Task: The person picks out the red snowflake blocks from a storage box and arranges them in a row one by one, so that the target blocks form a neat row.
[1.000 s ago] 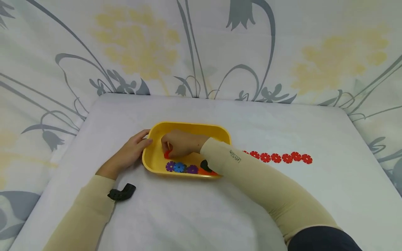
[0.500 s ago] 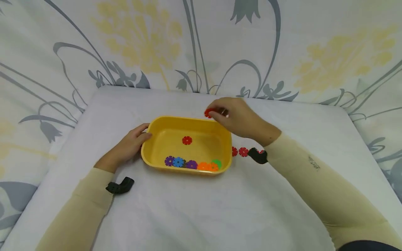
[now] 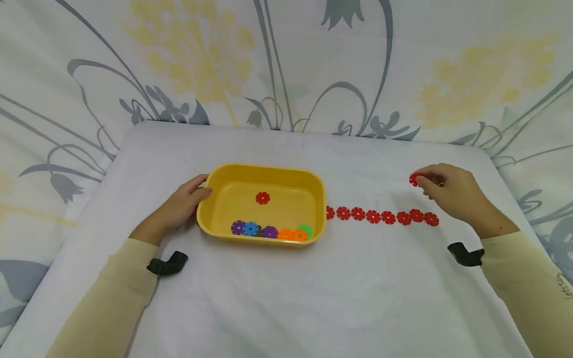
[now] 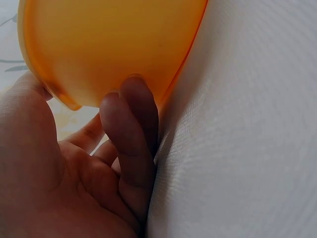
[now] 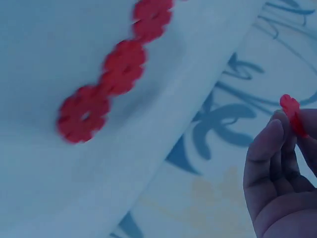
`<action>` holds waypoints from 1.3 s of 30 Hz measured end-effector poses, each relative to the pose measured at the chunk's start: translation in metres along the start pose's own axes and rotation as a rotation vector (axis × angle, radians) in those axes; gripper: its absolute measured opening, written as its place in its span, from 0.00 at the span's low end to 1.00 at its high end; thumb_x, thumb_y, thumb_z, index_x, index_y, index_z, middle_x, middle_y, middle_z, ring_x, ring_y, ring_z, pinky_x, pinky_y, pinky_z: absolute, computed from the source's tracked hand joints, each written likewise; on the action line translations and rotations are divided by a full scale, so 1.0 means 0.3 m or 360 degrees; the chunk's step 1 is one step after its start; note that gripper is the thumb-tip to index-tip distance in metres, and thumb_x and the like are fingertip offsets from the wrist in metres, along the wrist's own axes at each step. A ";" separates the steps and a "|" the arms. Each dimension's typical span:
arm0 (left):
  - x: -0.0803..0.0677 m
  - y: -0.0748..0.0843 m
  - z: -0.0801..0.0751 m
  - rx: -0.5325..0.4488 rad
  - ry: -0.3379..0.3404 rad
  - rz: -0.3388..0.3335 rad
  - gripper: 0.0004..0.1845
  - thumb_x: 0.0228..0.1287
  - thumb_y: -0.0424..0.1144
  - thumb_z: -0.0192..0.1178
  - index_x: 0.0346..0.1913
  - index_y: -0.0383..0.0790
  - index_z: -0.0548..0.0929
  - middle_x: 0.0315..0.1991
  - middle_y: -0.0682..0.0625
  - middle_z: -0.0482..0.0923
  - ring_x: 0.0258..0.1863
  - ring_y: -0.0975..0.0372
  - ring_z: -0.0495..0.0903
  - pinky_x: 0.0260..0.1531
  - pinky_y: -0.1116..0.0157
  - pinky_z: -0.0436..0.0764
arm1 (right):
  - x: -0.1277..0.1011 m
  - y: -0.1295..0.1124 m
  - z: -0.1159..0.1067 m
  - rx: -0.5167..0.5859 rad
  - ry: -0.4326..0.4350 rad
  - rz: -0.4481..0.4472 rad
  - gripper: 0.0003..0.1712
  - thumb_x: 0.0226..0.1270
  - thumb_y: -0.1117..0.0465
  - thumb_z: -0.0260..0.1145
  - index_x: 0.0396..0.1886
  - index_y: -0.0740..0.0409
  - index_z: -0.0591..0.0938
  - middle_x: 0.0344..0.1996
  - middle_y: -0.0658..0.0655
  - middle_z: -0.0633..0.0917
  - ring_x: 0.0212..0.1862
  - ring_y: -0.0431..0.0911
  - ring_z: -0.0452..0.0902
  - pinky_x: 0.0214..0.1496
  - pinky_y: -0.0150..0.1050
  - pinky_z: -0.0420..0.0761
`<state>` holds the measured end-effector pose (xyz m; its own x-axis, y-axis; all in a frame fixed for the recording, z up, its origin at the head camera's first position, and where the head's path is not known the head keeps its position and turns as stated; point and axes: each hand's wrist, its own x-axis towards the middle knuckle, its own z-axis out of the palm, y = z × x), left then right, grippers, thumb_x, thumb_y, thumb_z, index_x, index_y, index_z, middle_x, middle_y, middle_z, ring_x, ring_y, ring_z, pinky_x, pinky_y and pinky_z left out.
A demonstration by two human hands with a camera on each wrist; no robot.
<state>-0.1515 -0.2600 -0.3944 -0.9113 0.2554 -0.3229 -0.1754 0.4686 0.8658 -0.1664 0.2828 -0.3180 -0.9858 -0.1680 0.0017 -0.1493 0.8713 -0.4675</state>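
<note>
In my left wrist view I see only the underside of the yellow tray (image 4: 109, 44), and what is inside it is hidden there. The right wrist view is blurred, and only the end of the row of red flower discs (image 5: 116, 69) is in it, cut off at the top edge.

My left hand (image 3: 179, 209) rests on the desk (image 3: 277, 298) with its fingers (image 4: 131, 129) against the tray's (image 3: 203, 219) left outer wall, lightly bent; I do not see them curl around the rim. My right hand (image 3: 452, 194) is well apart from the tray, to the right, and pinches 1 red disc (image 3: 414, 179) between thumb and fingertips, lifted just behind the far end of the row (image 3: 380, 216). I count 8 discs in that row, edge to edge; the first one touches the tray's right wall.

Inside the tray, 1 red disc (image 3: 262, 198) lies alone near the middle. Along the near wall lie purple, blue, purple, orange and green discs (image 3: 268, 231), partly overlapping, so I cannot tell their exact number.
</note>
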 end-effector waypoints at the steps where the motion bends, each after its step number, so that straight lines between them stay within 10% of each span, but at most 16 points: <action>1: 0.000 -0.001 0.000 0.0004 0.0001 -0.0001 0.31 0.80 0.53 0.40 0.80 0.50 0.53 0.58 0.37 0.77 0.33 0.59 0.81 0.34 0.67 0.84 | -0.006 0.039 -0.005 -0.0023 -0.0056 0.0062 0.16 0.75 0.56 0.61 0.52 0.63 0.83 0.40 0.64 0.86 0.34 0.49 0.80 0.31 0.29 0.77; 13: -0.001 -0.003 -0.008 -0.0007 0.0001 -0.0029 0.31 0.79 0.54 0.41 0.79 0.51 0.54 0.58 0.36 0.76 0.35 0.58 0.81 0.36 0.66 0.84 | -0.059 0.302 -0.027 -0.0105 -0.0387 0.0416 0.21 0.70 0.56 0.65 0.53 0.68 0.79 0.35 0.61 0.87 0.33 0.46 0.79 0.32 0.37 0.76; 39: 0.002 0.008 -0.006 -0.0007 0.0004 -0.0009 0.32 0.80 0.53 0.41 0.80 0.50 0.52 0.58 0.36 0.76 0.34 0.58 0.81 0.35 0.67 0.84 | -0.109 0.328 -0.031 -0.0364 -0.0417 0.0374 0.23 0.67 0.53 0.67 0.54 0.65 0.82 0.40 0.66 0.82 0.44 0.62 0.72 0.29 0.36 0.72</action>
<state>-0.1530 -0.2602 -0.3916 -0.9112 0.2504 -0.3270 -0.1825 0.4662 0.8656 -0.1496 0.3784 -0.3558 -0.9466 -0.0381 -0.3202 0.0351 0.9749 -0.2200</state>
